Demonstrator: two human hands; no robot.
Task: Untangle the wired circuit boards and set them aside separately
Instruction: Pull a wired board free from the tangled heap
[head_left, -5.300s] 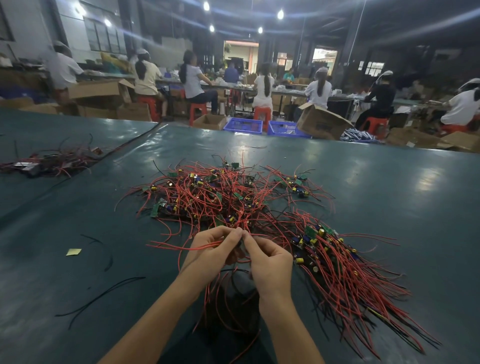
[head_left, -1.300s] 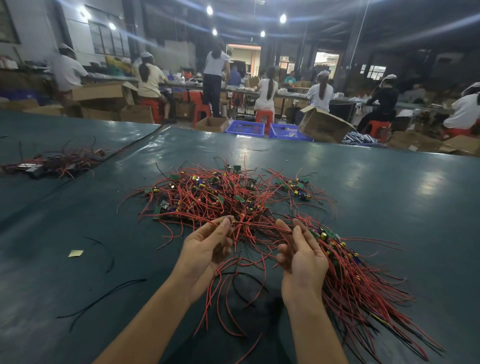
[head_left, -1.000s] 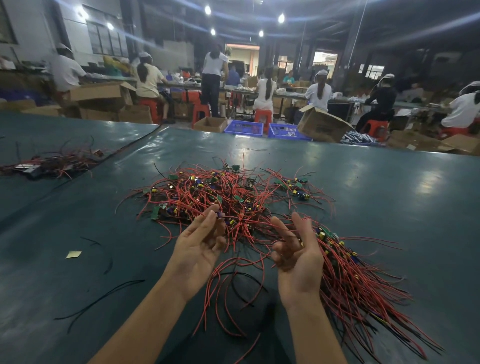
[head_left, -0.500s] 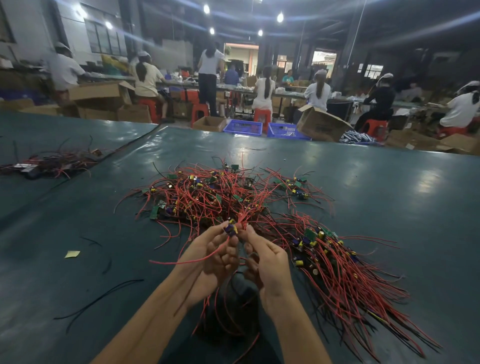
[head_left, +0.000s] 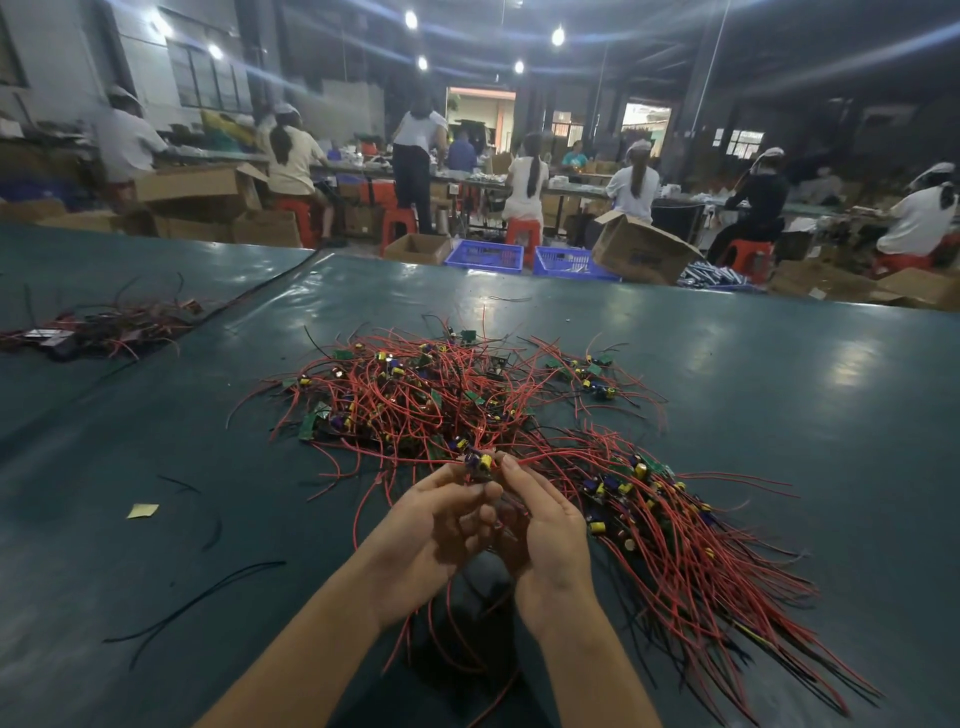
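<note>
Pinched board (head_left: 479, 461) crosswise — components up

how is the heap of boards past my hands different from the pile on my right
The far heap is a tangle, its red wires looping every way; the right pile has wires lying roughly parallel, trailing toward the near right. Boards are scattered through the far heap but cluster at the right pile's far end. Both hold small red-wired boards.

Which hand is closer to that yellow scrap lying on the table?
Left. The left hand is to the right of the yellow scrap, well apart from it; the right hand lies farther right. Both hold one wired circuit board.
</note>
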